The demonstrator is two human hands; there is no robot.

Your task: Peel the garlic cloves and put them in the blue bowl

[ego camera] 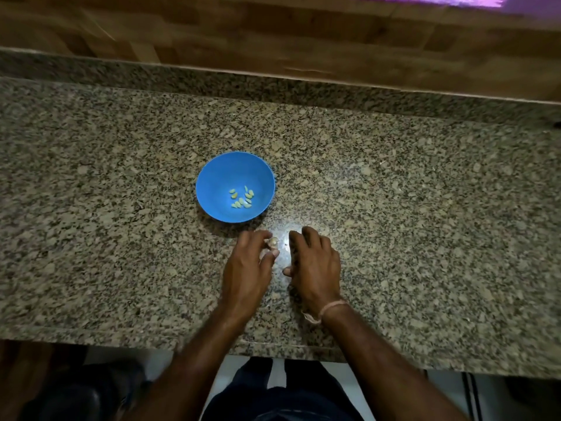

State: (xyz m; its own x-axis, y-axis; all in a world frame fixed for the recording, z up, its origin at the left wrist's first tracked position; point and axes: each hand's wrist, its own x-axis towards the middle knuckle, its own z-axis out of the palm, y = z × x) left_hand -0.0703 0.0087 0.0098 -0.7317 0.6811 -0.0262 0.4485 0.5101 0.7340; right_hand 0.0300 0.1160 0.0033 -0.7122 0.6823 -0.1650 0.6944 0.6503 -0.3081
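Prob. for short drops, blue bowl (212,174) sits nr hands. Left hand (246,268) pinches garlic (272,243) on bench (394,208); right hand (315,262) grip unclear.

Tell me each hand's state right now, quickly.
Left hand: fingers and thumb curled round garlic on the counter.
Right hand: fingers curled down onto the counter; any hold is hidden.

Peeled cloves (242,198) in the blue bowl (212,174); near it, left hand (247,268) around garlic (272,243), right hand (314,262) on counter (425,208).
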